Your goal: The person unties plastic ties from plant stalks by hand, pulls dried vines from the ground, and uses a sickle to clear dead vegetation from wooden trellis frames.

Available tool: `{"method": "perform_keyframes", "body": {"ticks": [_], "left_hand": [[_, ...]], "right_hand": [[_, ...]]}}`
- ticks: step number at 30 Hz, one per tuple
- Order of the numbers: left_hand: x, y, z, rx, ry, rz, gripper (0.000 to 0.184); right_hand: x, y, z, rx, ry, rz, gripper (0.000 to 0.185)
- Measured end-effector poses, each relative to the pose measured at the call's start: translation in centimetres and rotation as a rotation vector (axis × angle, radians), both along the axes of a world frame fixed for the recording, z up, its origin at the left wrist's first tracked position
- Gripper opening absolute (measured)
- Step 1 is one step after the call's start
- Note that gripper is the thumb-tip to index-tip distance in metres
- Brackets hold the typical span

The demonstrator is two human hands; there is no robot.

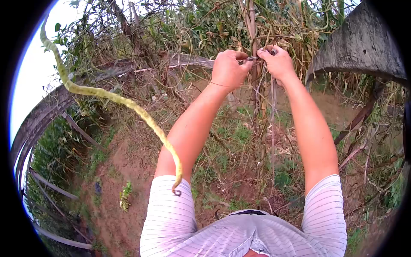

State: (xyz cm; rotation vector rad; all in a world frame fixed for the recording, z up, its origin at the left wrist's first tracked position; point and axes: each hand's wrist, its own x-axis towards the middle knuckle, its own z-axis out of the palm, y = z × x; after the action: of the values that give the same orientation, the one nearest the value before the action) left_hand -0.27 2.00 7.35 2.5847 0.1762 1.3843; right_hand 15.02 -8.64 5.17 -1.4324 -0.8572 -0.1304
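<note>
Working by the pole at twelve o'clock, I pinch a small, unclear dark piece with left hand and right hand, judging steadiness needed next.

Beneath the left hand spread reddish-brown soil, patched with green grass. On it, well below that hand and farther left, lay a yellow-green clump and a small, dark bluish item, too indistinct to identify.
</note>
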Motion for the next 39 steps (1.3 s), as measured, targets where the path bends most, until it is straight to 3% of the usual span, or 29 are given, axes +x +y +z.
{"method": "perform_keyframes", "body": {"ticks": [4,6,11,13,20,23,24,29,34,36,38,39], "left_hand": [[1.8,0.6,-0.1,0.088,-0.005,0.087,0.026],[1.9,1.3,0.8,-0.133,0.048,-0.005,0.024],[1.9,2.1,3.2,-0.158,0.157,0.018,0.021],[1.8,2.7,3.4,-0.259,0.222,-0.111,0.020],[1.7,3.5,3.4,-0.607,0.249,-0.400,0.016],[2.4,4.1,3.2,-0.577,0.246,-0.427,0.013],[2.7,4.3,3.3,-0.436,0.228,-0.390,0.011],[3.1,4.9,3.1,-0.547,0.264,-0.435,0.012],[1.9,3.8,4.5,-0.226,0.343,-0.180,0.019],[1.8,3.6,4.1,-0.169,0.362,-0.136,0.021],[2.2,3.6,2.9,-0.116,0.079,-0.210,0.021],[2.0,3.2,2.7,-0.114,0.081,-0.210,0.021]], "right_hand": [[0.1,-0.1,0.0,0.106,0.090,0.204,0.024],[-0.1,-1.0,0.2,0.125,0.118,0.333,0.021],[0.0,-1.8,0.3,0.086,0.159,0.437,0.020],[0.1,-2.3,0.2,0.111,0.275,0.566,0.019],[1.0,-2.1,-0.6,0.170,0.447,0.658,0.030],[1.3,-1.8,-0.5,0.139,0.451,0.633,0.033],[1.4,-1.6,-0.5,0.095,0.384,0.621,0.034],[0.7,-1.7,0.3,0.014,0.257,0.582,0.035],[0.6,-3.0,1.0,-0.126,0.119,0.523,0.044],[0.4,-2.4,0.2,-0.034,0.032,0.514,0.044],[0.7,-2.6,-0.3,0.037,-0.012,0.548,0.044],[0.7,-2.7,-0.4,0.040,-0.011,0.548,0.044]]}}
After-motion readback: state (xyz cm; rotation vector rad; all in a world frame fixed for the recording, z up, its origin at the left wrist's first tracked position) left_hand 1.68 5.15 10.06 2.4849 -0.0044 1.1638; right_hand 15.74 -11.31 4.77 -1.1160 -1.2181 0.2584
